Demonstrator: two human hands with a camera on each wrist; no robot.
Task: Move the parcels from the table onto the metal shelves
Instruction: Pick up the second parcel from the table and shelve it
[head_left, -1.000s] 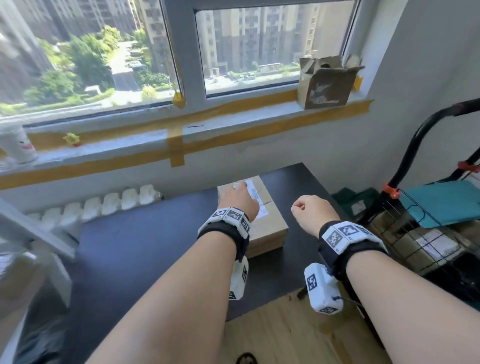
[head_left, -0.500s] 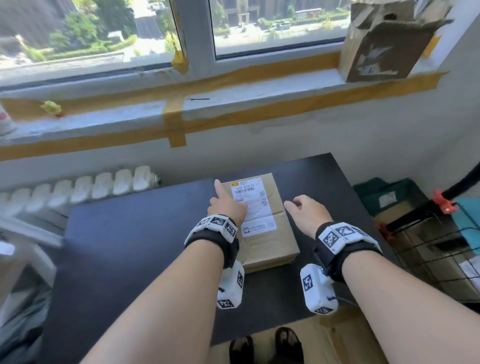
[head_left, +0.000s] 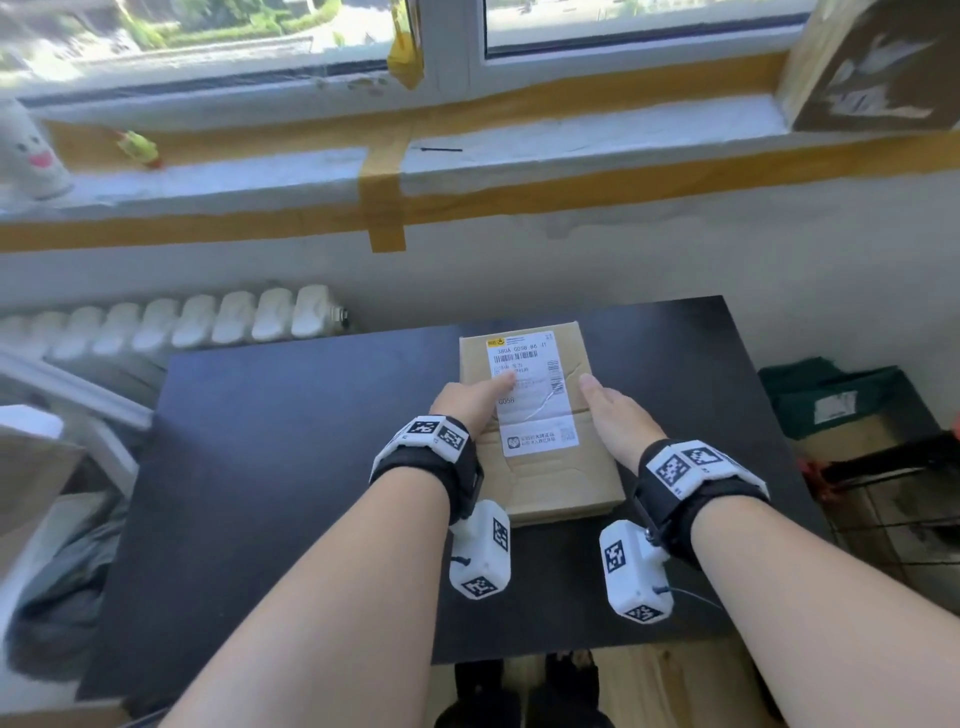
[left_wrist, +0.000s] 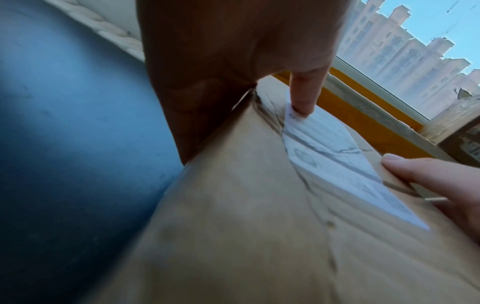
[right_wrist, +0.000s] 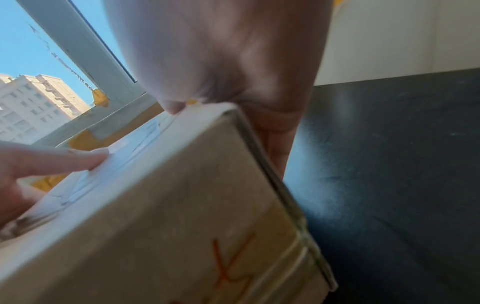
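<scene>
A cardboard parcel (head_left: 540, 431) lies flat on the black table (head_left: 291, 467), directly between the two hands, with its white shipping label (head_left: 530, 395) facing up. The left hand (head_left: 470, 402) grasps the parcel's left side: its thumb lies on top, the tip pressed onto the label, while the palm and the other fingers are down along the left edge, mostly hidden in the head view. The left wrist view shows that thumb (left_wrist: 302, 96) touching the label's corner and the palm against the box side. The right hand (head_left: 615, 415) grasps the opposite side the same way, thumb laid on the top face just right of the label, the rest of the hand wrapped down over the right edge; the right wrist view shows the palm (right_wrist: 233, 61) against the parcel's upper corner. Whether the box is lifted off the table or still resting on it cannot be told

Beyond the hands runs a windowsill (head_left: 467, 156) with yellow tape, and a torn cardboard box (head_left: 872, 67) sits on it to the far right. A white radiator (head_left: 208, 322) stands to the left beyond the table, and a dark wire rack (head_left: 893, 499) is to the right of the right hand
</scene>
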